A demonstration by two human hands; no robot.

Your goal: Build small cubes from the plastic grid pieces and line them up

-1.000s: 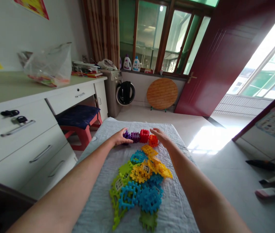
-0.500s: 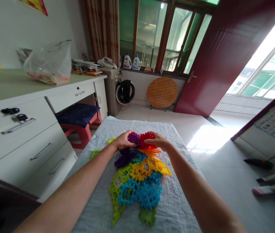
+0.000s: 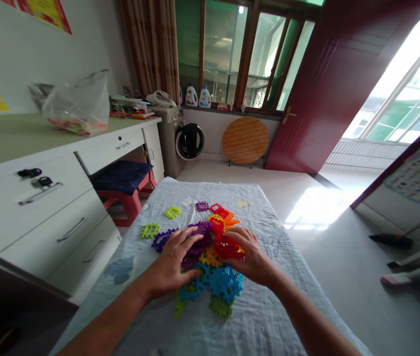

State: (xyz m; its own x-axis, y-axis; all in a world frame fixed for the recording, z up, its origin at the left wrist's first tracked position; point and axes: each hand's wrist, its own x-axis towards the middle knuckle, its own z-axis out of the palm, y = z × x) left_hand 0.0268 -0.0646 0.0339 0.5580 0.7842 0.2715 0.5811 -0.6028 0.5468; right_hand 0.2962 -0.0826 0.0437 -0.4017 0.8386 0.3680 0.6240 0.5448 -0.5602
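A pile of plastic interlocking blocks lies on a cloth-covered table (image 3: 269, 301). My left hand (image 3: 175, 259) rests at the pile's left side, thumb and fingers spread over purple blocks (image 3: 203, 232), with its thumb near the blue blocks (image 3: 219, 284). On the right, my right hand (image 3: 250, 252) is curled round red blocks (image 3: 225, 247), its thumb below them and fingers above. Yellow blocks (image 3: 210, 257) show between the hands. A green block (image 3: 221, 307) lies at the near edge of the pile. The hands partly hide the blocks beneath them.
Loose green blocks, one here (image 3: 150, 230), lie left of the pile, and a purple block (image 3: 202, 206) beyond it. A stool (image 3: 124, 183) stands by the white drawers (image 3: 47, 217). Further off are a washing machine (image 3: 169, 143) and a round wooden board (image 3: 246, 140).
Both hands have moved from the far end of the pile toward me and apart. The left fingers have spread. More red and purple blocks lie in the middle, covering yellow and green ones.
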